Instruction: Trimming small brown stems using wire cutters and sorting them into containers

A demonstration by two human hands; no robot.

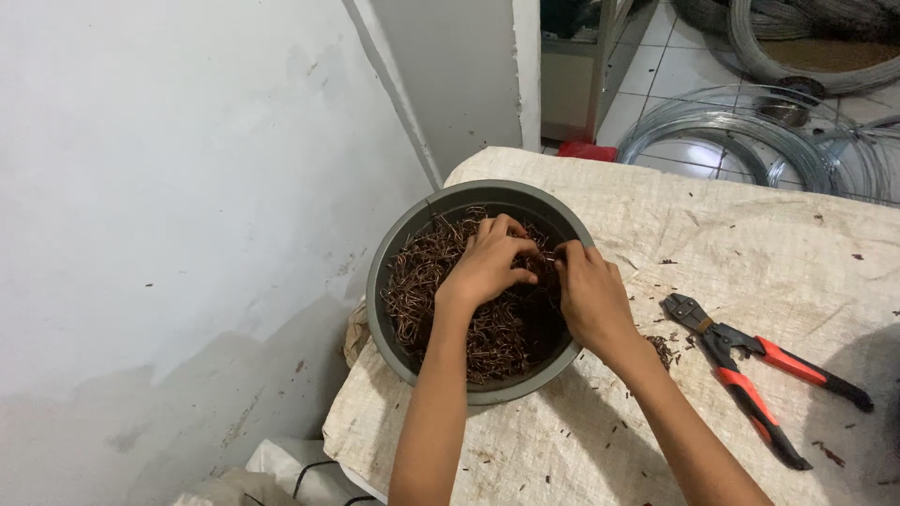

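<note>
Right now both your hands are down in the bowl (398, 245), which sits left of centre in the frame at the bench (750, 253) edge. Your left hand (487, 262) lies curled on top of the wire bits (427, 281), fingers bent and pinching into the tangle. Your right hand (589, 300) comes in over the bowl's right rim, its fingertips meeting the left's near the upper middle of the pile; both seem to grip the same few strands, though exactly which ones I cannot tell. The bits are short, thin, reddish-brown and bent, heaped every which way with no common axis. Cutters (750, 370) with red handles lie to the right, well apart, nearer your right hand.
</note>
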